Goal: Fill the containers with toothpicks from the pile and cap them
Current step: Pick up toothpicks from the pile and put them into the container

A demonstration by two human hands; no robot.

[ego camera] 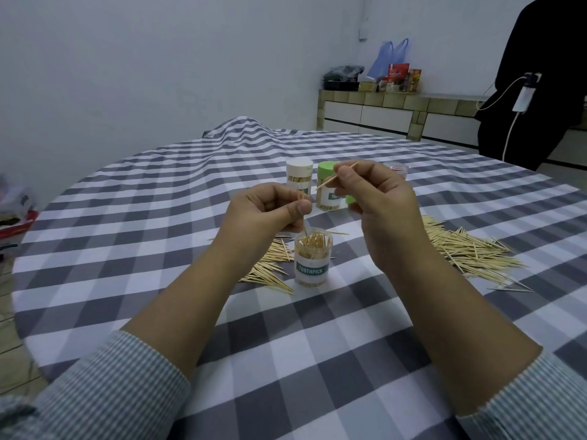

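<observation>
Feeding single toothpicks into the open "TOOTHPICK" jar [313,260] is the step in hand. One toothpick is pinched between thumb and curled fingers of the left hand [270,208], tip just above the nearly full jar; another toothpick [337,175] is pinched by the right hand [378,198], higher up. Each stick is best turned upright and released only once its tip is guided between those already standing. Loose piles [473,252] lie at either side; a white-capped jar [299,176] and a green-capped jar [328,188] stand behind.
</observation>
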